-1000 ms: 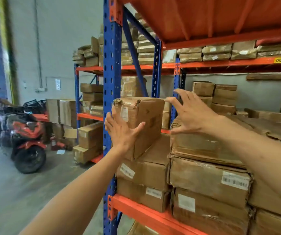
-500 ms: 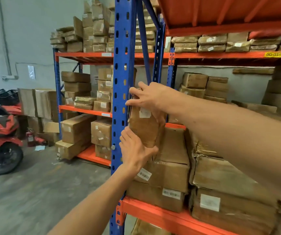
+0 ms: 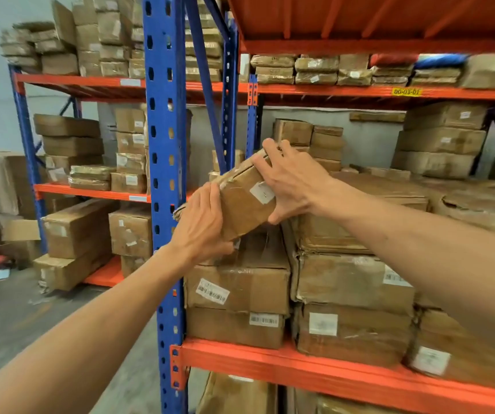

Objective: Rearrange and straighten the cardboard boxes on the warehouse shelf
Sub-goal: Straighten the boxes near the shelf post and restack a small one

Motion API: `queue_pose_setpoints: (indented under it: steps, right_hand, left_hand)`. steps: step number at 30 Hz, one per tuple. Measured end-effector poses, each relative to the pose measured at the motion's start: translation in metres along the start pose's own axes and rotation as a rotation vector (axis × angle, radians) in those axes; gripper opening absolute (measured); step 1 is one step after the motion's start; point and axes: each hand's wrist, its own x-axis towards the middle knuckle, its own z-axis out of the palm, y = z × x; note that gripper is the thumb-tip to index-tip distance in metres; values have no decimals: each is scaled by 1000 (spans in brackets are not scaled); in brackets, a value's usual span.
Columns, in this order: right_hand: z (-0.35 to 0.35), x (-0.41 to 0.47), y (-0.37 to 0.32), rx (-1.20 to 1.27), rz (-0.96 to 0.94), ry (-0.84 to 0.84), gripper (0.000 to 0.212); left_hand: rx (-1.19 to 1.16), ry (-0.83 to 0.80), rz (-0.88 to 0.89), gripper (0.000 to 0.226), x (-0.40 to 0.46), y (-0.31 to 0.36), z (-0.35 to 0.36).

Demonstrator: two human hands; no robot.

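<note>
- Cardboard box (image 3: pixel 244 201), frame centre, sits tilted atop the left stack (image 3: pixel 237 289), beside the blue post (image 3: pixel 162 174).
- Left hand (image 3: pixel 201 231) wraps its lower-left corner, fingers curled closed.
- Right hand (image 3: pixel 291 180) clamps its top-right edge.
- Step: straightening; next, probably level it and set it square.

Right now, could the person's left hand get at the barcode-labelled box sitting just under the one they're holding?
Probably yes. The left hand grips the lower end of the tilted box, right above the barcode-labelled box, whose front face is uncovered. It would have to let go first, leaving the right hand to hold the box.
</note>
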Motion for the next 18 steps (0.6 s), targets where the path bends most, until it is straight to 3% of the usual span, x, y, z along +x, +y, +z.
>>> queue_pose_setpoints:
  steps: [7,18]
  right_hand:
    - [12,0,-5,20,-104,29,122]
    - [12,8,11,42,13,33,120]
  left_hand:
    - [-117,27,-118,126,-28,14,20]
    - [-63,0,85,124,18,-6,1]
